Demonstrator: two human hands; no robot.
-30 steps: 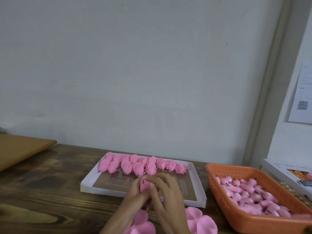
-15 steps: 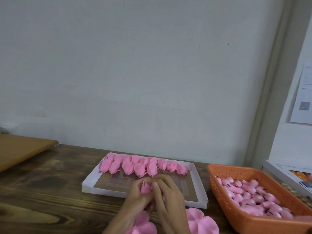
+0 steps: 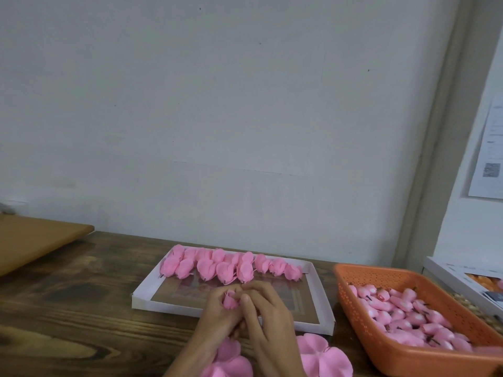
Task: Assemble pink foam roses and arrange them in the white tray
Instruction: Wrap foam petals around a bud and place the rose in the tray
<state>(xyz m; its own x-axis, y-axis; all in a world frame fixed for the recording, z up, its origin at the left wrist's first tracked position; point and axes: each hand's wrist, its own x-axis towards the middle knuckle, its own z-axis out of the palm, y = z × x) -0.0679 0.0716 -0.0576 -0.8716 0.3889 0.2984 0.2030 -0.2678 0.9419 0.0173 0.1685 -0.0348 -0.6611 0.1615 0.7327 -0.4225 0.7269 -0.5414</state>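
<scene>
Together, left hand (image 3: 217, 308) and right hand (image 3: 268, 314) pinch one rose (image 3: 230, 300) over the tray's (image 3: 322, 292) near edge.

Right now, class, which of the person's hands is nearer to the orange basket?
The right hand. It is on the side toward the orange basket, with a strip of the white tray between them. The left hand sits on the far side of the right hand, pressed against it around a pink rose.

The wall sheet (image 3: 490, 151) bears print too blurred to read.
</scene>
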